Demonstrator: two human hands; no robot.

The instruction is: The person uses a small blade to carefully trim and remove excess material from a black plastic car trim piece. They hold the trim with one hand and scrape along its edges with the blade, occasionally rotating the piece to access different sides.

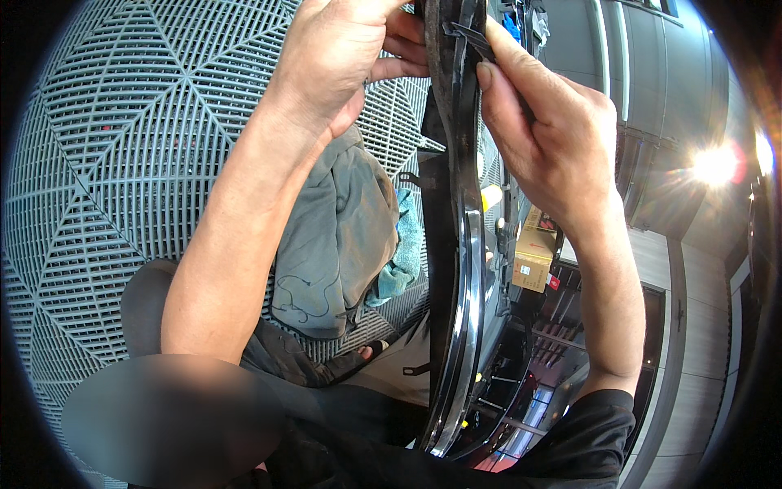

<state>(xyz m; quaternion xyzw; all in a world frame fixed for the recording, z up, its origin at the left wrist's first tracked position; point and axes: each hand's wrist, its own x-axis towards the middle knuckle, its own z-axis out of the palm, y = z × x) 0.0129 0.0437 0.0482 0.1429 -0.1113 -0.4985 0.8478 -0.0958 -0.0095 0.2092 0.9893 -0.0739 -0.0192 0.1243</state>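
Observation:
A long, slightly curved piece of glossy black trim (467,269) runs upright through the middle of the view, with a shiny edge along its lower part. At its upper left edge, my left hand (334,61) has its fingers closed on the trim; their tips go out of sight behind it. Across from it, my right hand (554,122) pinches a small black strip (471,39) between thumb and forefinger against the trim's face. Whether that strip is tape or a plastic tab, I cannot tell. Small dark brackets (409,178) stick out from the trim's left side.
Grey grated floor tiles (122,163) cover the left. On them lie a crumpled dark grey garment (334,236) with a loose thread and a teal towel (401,253). A cardboard box (533,257) is right of the trim. A bright lamp (717,165) glares at far right.

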